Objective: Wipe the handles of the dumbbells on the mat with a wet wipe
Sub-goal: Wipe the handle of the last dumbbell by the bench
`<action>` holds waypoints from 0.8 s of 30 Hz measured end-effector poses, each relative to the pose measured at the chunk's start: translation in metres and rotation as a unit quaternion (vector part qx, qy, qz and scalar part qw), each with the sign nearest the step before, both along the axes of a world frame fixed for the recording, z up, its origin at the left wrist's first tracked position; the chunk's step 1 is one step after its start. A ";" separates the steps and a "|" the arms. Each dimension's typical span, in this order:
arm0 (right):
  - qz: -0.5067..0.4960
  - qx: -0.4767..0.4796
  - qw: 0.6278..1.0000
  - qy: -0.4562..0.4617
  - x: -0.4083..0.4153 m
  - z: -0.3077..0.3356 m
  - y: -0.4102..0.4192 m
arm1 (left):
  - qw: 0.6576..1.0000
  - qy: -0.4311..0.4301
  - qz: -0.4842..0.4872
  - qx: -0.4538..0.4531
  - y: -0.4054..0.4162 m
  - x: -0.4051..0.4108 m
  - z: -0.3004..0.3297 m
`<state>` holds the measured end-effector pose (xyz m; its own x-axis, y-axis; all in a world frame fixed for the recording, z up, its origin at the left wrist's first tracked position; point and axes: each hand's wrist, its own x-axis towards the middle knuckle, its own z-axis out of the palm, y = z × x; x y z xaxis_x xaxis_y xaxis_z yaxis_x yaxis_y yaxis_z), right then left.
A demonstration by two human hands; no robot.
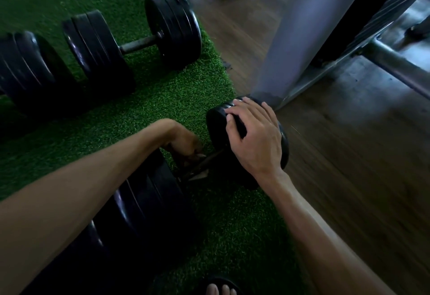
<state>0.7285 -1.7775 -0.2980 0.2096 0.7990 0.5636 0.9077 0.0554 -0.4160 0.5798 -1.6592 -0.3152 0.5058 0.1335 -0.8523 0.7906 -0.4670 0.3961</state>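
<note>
Our right hand lies spread over the rounded black weight of the near dumbbell, fingers relaxed on its smooth rim. Just to its left, our left hand curls down around the thin metal handle — a pale scrap of wipe shows beneath. Beyond both hands, another dumbbell rests on the bristly green mat.

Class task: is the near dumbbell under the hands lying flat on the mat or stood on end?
Lying flat: the near dumbbell rests on the mat, both plate stacks down, handle level.
</note>
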 end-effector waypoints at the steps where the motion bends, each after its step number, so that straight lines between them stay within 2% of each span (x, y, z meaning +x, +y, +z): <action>1: 0.001 0.001 1.000 0.000 0.000 0.000 0.000 | 1.000 -0.001 -0.006 0.008 0.001 -0.001 0.000; 5: 0.002 -0.005 1.000 0.002 0.000 0.000 0.000 | 1.000 0.004 -0.001 0.014 0.005 -0.007 0.000; 9: -0.001 -0.012 1.000 0.002 0.000 0.000 0.001 | 0.997 0.029 -0.065 0.037 -0.002 -0.005 0.008; 16: -0.001 -0.015 1.000 -0.005 0.001 0.000 0.000 | 0.997 0.025 -0.049 0.050 0.008 -0.015 0.012; 24: -0.003 -0.026 1.000 0.001 0.000 0.001 -0.001 | 0.991 0.054 -0.113 0.052 -0.008 -0.001 0.021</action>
<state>0.7286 -1.7782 -0.2967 0.2160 0.8259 0.5207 0.9068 0.0281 -0.4207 0.5793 -1.6674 -0.2944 0.4395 0.1165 -0.8907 0.6963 -0.6706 0.2559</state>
